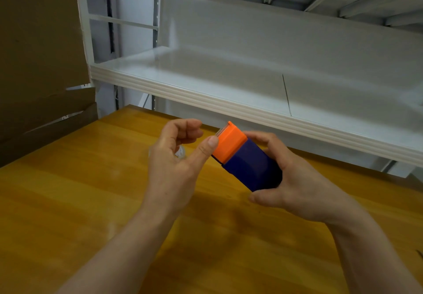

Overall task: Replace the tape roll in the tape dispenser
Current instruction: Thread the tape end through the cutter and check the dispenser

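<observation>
A tape dispenser (pixel 246 159) with a dark blue body and an orange cap end is held above the wooden table (pixel 68 202). My right hand (pixel 293 177) wraps around its blue body from the right. My left hand (pixel 176 156) is beside the orange end, thumb tip pressed against the orange cap and the other fingers curled. A small clear tape roll (pixel 180 153) lies on the table, mostly hidden behind my left hand.
A white metal shelf (pixel 229 101) juts over the far edge of the table, with another shelf above it. Brown cardboard (pixel 39 65) stands at the left.
</observation>
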`<move>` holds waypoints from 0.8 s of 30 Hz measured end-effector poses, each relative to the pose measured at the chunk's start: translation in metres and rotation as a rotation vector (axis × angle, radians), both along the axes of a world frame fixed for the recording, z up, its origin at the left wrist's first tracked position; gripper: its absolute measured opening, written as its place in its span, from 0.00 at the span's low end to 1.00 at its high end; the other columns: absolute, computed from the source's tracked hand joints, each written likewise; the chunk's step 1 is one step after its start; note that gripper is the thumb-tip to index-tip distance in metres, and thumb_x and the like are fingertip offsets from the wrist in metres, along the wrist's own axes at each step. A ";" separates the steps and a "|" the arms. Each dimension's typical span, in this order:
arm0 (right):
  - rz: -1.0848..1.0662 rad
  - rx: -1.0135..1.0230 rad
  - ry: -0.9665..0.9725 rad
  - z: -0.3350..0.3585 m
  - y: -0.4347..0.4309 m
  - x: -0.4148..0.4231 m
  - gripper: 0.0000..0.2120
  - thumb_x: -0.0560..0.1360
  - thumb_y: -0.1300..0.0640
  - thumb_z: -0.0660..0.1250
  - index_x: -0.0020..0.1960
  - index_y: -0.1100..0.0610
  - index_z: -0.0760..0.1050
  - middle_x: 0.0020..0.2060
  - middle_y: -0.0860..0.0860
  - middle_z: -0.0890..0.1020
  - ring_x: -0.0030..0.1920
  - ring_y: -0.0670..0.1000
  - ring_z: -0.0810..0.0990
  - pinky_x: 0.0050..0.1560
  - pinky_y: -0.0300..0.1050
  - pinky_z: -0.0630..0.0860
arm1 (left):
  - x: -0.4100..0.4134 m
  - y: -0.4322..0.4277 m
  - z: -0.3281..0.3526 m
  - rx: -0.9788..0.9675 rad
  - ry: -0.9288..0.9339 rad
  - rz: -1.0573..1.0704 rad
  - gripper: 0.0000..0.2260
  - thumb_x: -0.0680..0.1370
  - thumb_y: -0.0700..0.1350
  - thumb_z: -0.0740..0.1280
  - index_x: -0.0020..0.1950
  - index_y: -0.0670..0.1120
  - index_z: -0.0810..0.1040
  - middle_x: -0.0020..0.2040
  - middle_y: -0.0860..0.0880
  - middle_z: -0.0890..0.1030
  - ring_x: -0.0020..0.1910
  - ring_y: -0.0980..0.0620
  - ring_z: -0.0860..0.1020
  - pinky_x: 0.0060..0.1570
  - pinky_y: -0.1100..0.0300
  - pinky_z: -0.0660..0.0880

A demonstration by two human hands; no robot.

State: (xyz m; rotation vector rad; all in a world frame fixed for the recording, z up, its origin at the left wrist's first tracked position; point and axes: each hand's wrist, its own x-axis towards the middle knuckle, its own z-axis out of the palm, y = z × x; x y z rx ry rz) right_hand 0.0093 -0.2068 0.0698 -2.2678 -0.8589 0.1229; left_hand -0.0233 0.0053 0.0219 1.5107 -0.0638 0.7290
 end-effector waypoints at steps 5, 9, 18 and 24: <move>0.007 -0.027 0.002 -0.001 -0.001 0.001 0.48 0.68 0.62 0.80 0.70 0.27 0.59 0.53 0.41 0.79 0.49 0.47 0.84 0.47 0.50 0.85 | -0.001 -0.002 0.003 0.066 0.036 0.017 0.12 0.73 0.54 0.74 0.53 0.52 0.81 0.47 0.57 0.83 0.49 0.59 0.80 0.51 0.48 0.81; 0.019 -0.043 0.010 -0.001 -0.001 0.000 0.48 0.68 0.62 0.80 0.71 0.27 0.59 0.55 0.40 0.79 0.51 0.46 0.84 0.48 0.48 0.85 | 0.000 0.001 0.002 0.106 0.040 0.034 0.01 0.76 0.48 0.72 0.47 0.54 0.82 0.44 0.62 0.83 0.45 0.60 0.80 0.48 0.49 0.80; 0.052 -0.073 0.011 0.001 -0.002 0.000 0.48 0.68 0.59 0.81 0.73 0.26 0.59 0.62 0.30 0.74 0.58 0.40 0.80 0.55 0.43 0.83 | -0.001 0.003 0.004 0.099 0.063 0.078 0.03 0.78 0.47 0.70 0.44 0.51 0.81 0.41 0.54 0.81 0.42 0.57 0.79 0.46 0.53 0.78; 0.069 -0.092 0.017 0.002 -0.002 -0.002 0.47 0.68 0.56 0.81 0.73 0.25 0.59 0.63 0.31 0.75 0.61 0.40 0.78 0.55 0.43 0.82 | 0.002 0.004 0.004 -0.055 0.086 0.050 0.05 0.78 0.44 0.69 0.43 0.48 0.81 0.40 0.50 0.81 0.41 0.55 0.78 0.40 0.60 0.73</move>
